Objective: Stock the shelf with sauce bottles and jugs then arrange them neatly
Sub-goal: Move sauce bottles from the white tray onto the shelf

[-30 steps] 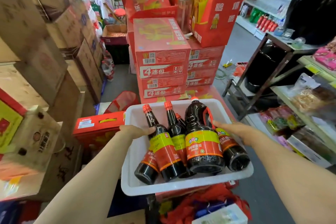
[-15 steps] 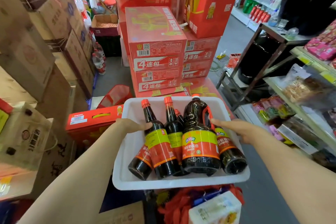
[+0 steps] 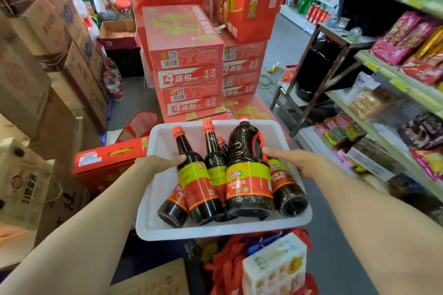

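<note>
I carry a white plastic tray [image 3: 165, 232] in front of me. In it lie several dark sauce bottles [image 3: 197, 184] with red caps and yellow-red labels, and one larger dark jug [image 3: 248, 175] with a red handle. My left hand [image 3: 160, 163] grips the tray's left rim, thumb over the edge beside a bottle. My right hand [image 3: 297, 163] grips the right rim, thumb reaching in next to the jug's handle. The fingers under the tray are hidden.
Stacked red cartons [image 3: 189, 60] stand straight ahead. Brown cardboard boxes [image 3: 48, 60] pile up on the left. A shelf with snack packets [image 3: 393, 108] runs along the right, with a metal stand [image 3: 318, 79] beyond it. Red bags and a white pack [image 3: 273, 268] lie below the tray.
The view has shifted forward and slightly right towards the shelf aisle; the tray with the bottles stays held in both hands, and the bottles have not shifted.
</note>
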Tool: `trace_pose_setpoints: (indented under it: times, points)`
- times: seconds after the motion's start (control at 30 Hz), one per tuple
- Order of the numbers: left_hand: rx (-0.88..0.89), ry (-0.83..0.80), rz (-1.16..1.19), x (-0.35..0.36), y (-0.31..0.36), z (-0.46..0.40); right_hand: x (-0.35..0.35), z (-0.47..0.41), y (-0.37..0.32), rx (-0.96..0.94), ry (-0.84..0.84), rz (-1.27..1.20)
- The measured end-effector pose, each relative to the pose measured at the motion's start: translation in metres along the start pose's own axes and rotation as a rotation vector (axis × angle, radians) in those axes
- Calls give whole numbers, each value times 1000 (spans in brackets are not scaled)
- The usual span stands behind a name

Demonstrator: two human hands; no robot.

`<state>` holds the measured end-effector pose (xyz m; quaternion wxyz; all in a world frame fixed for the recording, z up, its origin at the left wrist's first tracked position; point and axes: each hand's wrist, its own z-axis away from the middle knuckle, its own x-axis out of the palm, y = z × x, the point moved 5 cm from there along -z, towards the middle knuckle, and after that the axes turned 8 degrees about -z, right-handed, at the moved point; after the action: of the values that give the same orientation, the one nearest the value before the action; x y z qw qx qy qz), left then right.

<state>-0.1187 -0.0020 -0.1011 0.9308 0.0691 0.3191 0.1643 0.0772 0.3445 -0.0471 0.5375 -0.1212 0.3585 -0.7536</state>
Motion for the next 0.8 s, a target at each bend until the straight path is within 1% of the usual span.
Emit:
trace_pose_setpoints:
  times: [0.07,0.13,0.17,0.23,0.3,0.37,0.47,0.6,0.7,0.8]
  points:
    - [7,-8,-19,5,-1,5,-6,9,17,14,20,-27]
    - [4,6,-7,13,-6,10,-19,7,43,27,82,-32]
    - [9,31,13,17,-8,13,-26,5,56,28,105,-42]
    - [42,108,22,23,-5,47,-38,-4,87,14,112,-102]
    - [86,201,-20,32,-1,73,-35,34,107,26,148,-143]
    - [105,269,-90,39,1,95,-36,54,136,25,164,-190]
    - [155,317,-192,71,-1,129,-39,102,196,15,213,-254]
    - [249,339,-307,144,-20,174,-43,179,291,54,263,-364]
    - [359,270,-416,224,-41,198,-56,234,391,103,335,-450]
    - [391,228,-487,314,-64,215,-62,294,505,126,383,-600]
